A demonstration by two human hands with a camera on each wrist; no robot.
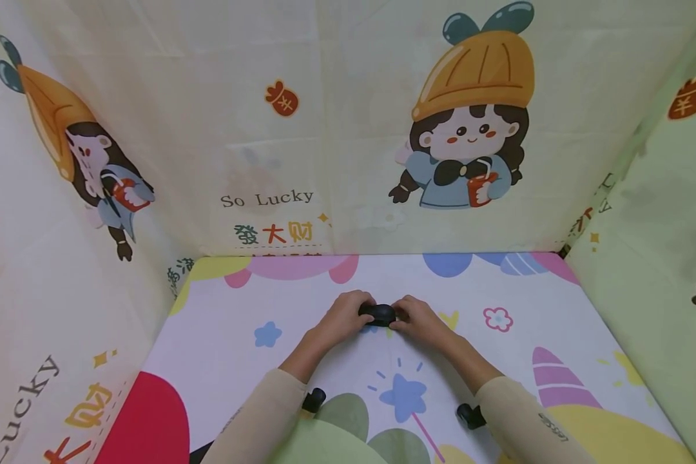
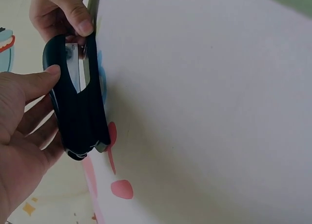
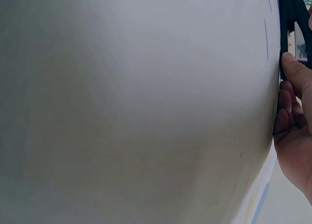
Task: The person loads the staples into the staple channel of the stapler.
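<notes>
A black stapler [image 1: 379, 314] is between my two hands over the far middle of the table. My left hand [image 1: 347, 314] grips one end of it, and in the left wrist view the thumb lies on the stapler's dark body [image 2: 78, 114]. My right hand [image 1: 419, 319] pinches the opposite end. In the right wrist view, the right thumb presses on the stapler's lower arm [image 3: 283, 36]. A bright metal strip [image 2: 73, 63] shows in the gap between the stapler's two arms. Fingers hide parts of both its ends.
The white table cover [image 1: 220, 374] carries printed stars, flowers and coloured shapes. Cream cloth walls [image 1: 354, 161] with cartoon prints stand at the back and both sides. Small black devices [image 1: 471, 416] sit by both forearms.
</notes>
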